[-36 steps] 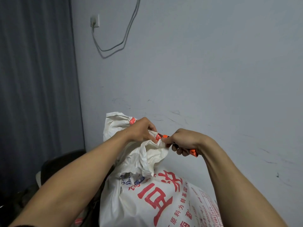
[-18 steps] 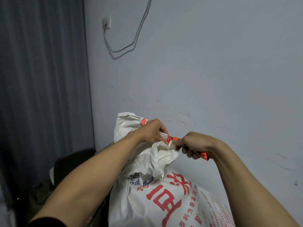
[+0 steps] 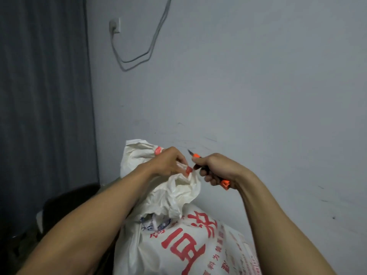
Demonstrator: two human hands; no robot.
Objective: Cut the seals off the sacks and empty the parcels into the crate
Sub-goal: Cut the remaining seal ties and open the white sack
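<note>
A plain, bare room, a storage corner by the look of it.
Here's a scuffed grey wall (image 3: 258, 76), a socket (image 3: 115, 26) with white cable (image 3: 139, 58) looping loose, a dark curtain (image 3: 39, 96) at left, and a printed woven sack (image 3: 178, 245) up front.

Whatever bore the white sack (image 3: 178, 245) lay below the near edge of the view and could not be seen. The sack, printed in red, rose from that edge, its right side close to the grey wall (image 3: 258, 96). To its left sat a dark rounded shape (image 3: 65, 205), perhaps a seat. The ground beneath it was too dim to make out.
</note>
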